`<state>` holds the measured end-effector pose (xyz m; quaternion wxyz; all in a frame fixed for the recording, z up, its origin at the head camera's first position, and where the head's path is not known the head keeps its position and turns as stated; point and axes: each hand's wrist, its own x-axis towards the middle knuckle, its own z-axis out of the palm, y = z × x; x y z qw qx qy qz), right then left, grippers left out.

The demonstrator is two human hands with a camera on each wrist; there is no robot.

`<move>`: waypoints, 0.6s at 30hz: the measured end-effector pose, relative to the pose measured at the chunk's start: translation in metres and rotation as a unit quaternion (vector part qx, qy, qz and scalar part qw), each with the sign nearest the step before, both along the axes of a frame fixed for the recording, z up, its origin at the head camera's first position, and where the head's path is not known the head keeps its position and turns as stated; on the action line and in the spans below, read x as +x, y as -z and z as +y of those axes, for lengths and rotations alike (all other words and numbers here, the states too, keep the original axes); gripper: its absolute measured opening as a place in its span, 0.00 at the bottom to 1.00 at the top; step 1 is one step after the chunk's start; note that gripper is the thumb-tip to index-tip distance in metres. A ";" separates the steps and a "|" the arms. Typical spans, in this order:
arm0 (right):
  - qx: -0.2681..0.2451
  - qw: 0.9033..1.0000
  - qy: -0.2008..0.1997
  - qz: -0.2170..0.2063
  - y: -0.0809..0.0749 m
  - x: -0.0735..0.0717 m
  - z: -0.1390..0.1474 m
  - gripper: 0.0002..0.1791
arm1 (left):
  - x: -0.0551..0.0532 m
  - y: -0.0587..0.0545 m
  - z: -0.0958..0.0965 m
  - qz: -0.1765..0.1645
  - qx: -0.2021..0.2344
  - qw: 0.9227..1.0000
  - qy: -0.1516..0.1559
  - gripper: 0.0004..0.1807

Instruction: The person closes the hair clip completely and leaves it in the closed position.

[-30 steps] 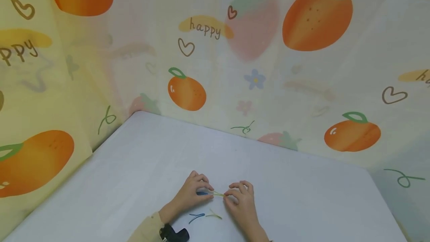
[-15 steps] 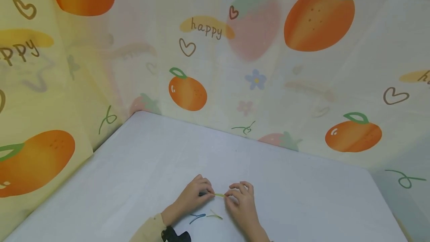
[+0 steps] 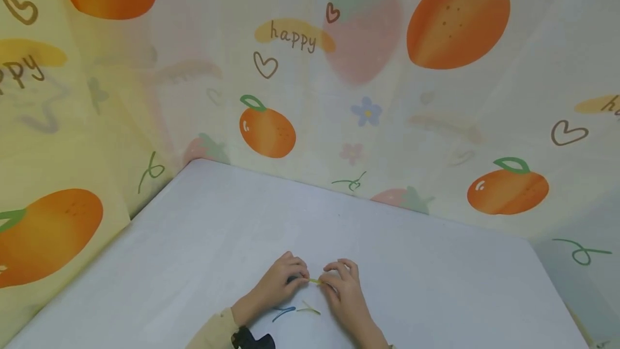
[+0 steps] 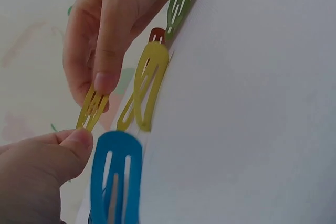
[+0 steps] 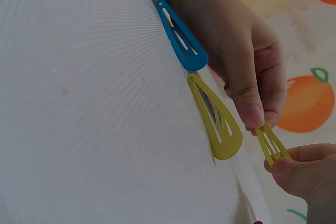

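Observation:
Both hands hold one yellow snap hair clip point(image 4: 93, 109) above the white table. My left hand point(image 3: 283, 276) pinches it near its narrow end; my right hand point(image 3: 346, 292) pinches its wide end between thumb and fingertips, covering that end in part. In the right wrist view, the slots of the held yellow clip point(image 5: 272, 142) show between the two hands. Below the hands, a blue snap clip point(image 5: 182, 40) lies on the table at the left. Beside it lies another yellow snap clip point(image 5: 227, 135), with its prongs sprung apart from the frame.
Farther right in the left wrist view lie a green snap clip point(image 4: 177, 11) and a reddish-brown one point(image 4: 156, 35), partly hidden. The white table point(image 3: 436, 268) meets a fruit-printed curtain point(image 3: 310, 117) at its back and left. A black wrist device point(image 3: 254, 339) sits at the left sleeve.
The held yellow clip looked splayed a second ago and now looks flat and narrow. My left hand shifted slightly right, then my right hand slightly left, closing the gap between them.

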<state>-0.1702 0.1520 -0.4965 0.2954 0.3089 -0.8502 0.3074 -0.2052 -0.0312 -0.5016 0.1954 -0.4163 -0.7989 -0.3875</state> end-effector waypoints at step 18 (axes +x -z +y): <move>-0.040 0.999 -0.008 -0.004 -0.007 0.003 -0.003 0.04 | -0.001 0.001 0.000 -0.017 0.032 0.999 0.020 0.03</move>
